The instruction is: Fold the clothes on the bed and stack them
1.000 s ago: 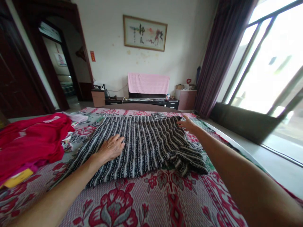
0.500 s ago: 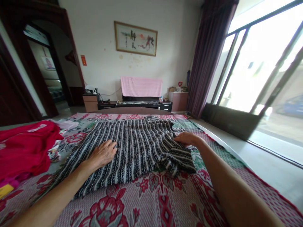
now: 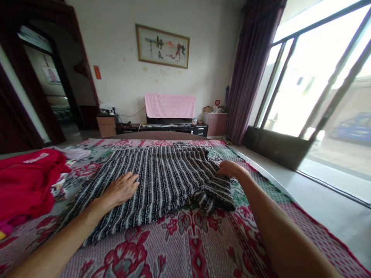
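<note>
A framed picture [image 3: 162, 46] hangs above the pink cloth [image 3: 170, 105], with a red wall sign [image 3: 97, 72] to the cloth's left and a purple curtain [image 3: 246, 69] to its right.

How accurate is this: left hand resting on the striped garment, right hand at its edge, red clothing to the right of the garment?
One thing is wrong: the red clothing lies to the left of the striped garment, not the right, as the head view shows. The rest holds: the left hand rests on the garment and the right hand is at its edge.
</note>
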`<act>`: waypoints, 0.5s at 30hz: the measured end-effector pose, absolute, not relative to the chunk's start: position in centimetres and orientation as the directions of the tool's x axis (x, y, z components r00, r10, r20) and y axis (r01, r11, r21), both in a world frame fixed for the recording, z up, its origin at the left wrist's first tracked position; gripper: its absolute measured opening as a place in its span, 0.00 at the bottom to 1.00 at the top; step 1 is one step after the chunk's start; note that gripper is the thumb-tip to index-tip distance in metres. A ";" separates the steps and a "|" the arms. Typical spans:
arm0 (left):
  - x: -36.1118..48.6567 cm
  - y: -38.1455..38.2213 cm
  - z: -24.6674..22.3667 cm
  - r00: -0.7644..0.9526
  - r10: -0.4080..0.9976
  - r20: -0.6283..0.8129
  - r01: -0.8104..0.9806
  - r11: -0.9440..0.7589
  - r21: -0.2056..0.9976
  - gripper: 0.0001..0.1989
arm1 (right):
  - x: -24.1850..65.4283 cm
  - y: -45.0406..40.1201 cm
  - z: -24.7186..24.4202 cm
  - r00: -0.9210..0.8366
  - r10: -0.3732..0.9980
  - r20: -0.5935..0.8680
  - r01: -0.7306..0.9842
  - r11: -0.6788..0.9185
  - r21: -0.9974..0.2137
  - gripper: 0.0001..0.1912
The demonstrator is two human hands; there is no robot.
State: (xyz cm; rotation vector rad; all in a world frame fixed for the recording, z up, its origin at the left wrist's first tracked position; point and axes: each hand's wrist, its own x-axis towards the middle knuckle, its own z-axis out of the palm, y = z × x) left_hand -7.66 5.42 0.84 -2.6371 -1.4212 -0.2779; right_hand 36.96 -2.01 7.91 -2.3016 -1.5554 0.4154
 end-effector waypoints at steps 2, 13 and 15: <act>-7.9 5.4 1.6 0.535 0.816 0.220 0.836 -0.549 0.003 0.19 | 37.0 -1.7 8.2 0.322 0.943 0.081 0.882 -0.268 -0.387 0.15; -15.5 5.5 6.5 -0.065 0.991 0.114 0.997 0.059 0.054 0.22 | 26.5 -2.9 10.5 -0.456 0.873 -0.173 0.838 0.357 -0.412 0.15; -16.0 5.4 6.4 -0.075 0.994 0.084 0.996 0.071 0.048 0.22 | 24.7 -3.7 10.3 -0.460 0.850 -0.255 0.860 0.356 -0.365 0.21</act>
